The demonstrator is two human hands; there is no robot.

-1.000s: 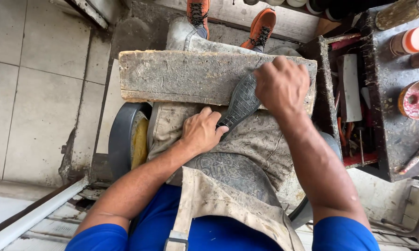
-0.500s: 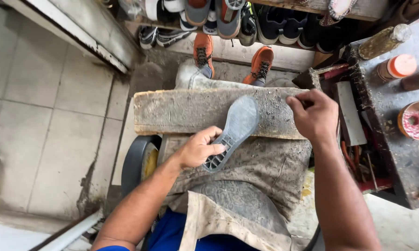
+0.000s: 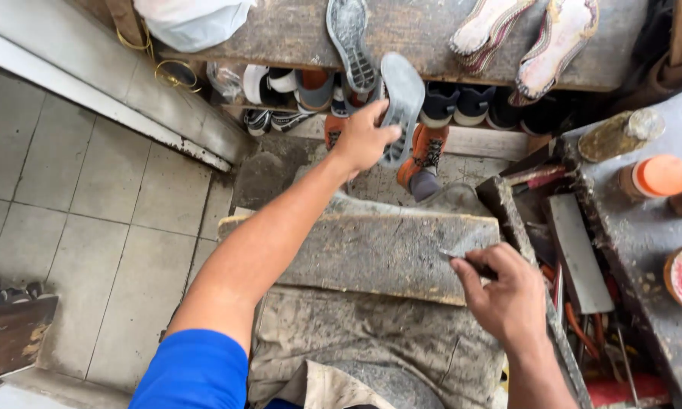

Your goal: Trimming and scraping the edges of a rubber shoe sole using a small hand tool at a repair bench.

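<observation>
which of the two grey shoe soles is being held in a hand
The lighter grey sole, gripped by the left hand. The darker treaded sole lies on the wooden bench.

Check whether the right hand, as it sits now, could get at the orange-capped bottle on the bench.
Probably yes: the right hand is near the orange-capped bottle, nothing stands between, but its fingers already pinch a small tool.

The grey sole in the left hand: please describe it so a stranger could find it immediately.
Start at the worn wooden shelf along the top. Just below its edge, the left hand lifts a grey shoe sole. Unlike the sole lying on the shelf, it is held in the air.
</observation>
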